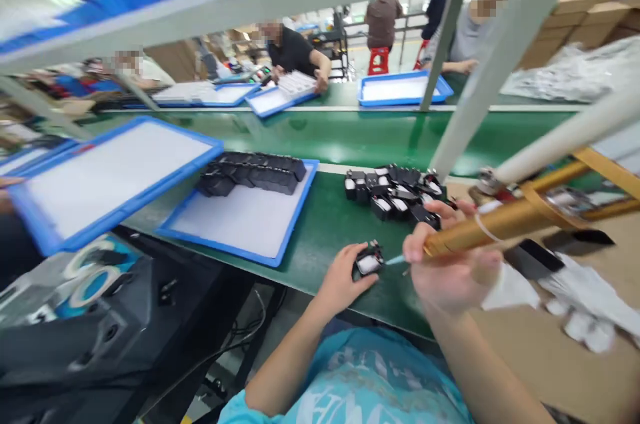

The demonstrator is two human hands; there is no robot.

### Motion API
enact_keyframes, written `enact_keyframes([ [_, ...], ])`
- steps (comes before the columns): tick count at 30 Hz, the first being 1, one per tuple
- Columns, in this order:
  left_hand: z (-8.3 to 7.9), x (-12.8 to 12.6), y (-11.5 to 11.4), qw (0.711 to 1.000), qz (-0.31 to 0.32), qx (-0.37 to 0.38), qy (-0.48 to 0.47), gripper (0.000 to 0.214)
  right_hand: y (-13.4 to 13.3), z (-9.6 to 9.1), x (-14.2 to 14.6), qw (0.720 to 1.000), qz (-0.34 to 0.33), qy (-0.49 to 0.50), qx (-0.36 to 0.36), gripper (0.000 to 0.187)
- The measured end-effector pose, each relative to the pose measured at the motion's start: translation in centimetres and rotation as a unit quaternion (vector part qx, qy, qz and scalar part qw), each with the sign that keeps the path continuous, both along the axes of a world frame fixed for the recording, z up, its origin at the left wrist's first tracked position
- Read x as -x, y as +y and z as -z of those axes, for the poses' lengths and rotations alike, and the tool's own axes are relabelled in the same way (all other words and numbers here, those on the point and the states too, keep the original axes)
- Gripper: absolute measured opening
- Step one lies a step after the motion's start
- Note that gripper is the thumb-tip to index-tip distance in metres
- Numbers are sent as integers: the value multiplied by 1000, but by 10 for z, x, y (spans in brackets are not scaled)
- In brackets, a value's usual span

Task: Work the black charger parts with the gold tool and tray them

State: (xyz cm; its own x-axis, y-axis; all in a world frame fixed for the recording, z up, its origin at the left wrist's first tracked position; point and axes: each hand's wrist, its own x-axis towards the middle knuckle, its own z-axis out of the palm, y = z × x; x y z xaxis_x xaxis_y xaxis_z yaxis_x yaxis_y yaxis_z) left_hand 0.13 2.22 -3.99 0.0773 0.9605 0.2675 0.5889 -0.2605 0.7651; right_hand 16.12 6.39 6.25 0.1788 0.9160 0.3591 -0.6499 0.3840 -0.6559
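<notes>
Head view, and the left hand (pixel 345 281) is right at the near edge of the green surface (pixel 325 224), its grip pinching a small black unit (pixel 370 264) between thumb and fingers, white patch facing up! Over to the right hand (pixel 453 264): grip wrapped around a golden tube (pixel 480 227), slanting down to the left. Its pale blue tip (pixel 395 259) points at the unit's right side, so close that contact is impossible to call.

Just beyond, a cluster of similar black units (pixel 383 204) crowds the surface, many showing white patches. Left of that, a blue-rimmed tray (pixel 240 231) carries dark blocks (pixel 255 171) packed along its far side, while a second tray (pixel 120 164) tilts above its left part. Lower left, 2 tape rolls (pixel 95 285)! Across the way, a person in black (pixel 293 51) handles white pieces (pixel 297 84) over another tray (pixel 280 103).
</notes>
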Motion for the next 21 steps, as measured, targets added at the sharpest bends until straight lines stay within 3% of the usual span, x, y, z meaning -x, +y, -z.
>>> enact_keyframes([
  [3,-15,46,14,978,-122,15,-169,61,3,7,-9,1000,-1,13,15,52],
  [5,-34,99,26,915,-258,1,-311,56,5,12,-17,999,-8,9,32,54],
  [10,-92,251,49,806,-423,-84,-406,77,6,21,-41,997,16,-26,67,54],
  [11,-102,274,52,748,-466,-108,-460,75,6,23,-46,996,29,-35,75,53],
  [12,-111,293,55,716,-481,-132,-488,70,6,25,-50,995,44,-42,80,53],
  [14,-126,319,60,695,-487,-172,-499,60,8,30,-60,992,73,-55,83,52],
  [16,-138,331,63,705,-479,-195,-485,48,11,35,-70,990,97,-69,81,51],
  [21,-151,317,55,712,-455,-205,-494,29,21,43,-94,970,184,-136,78,53],
])
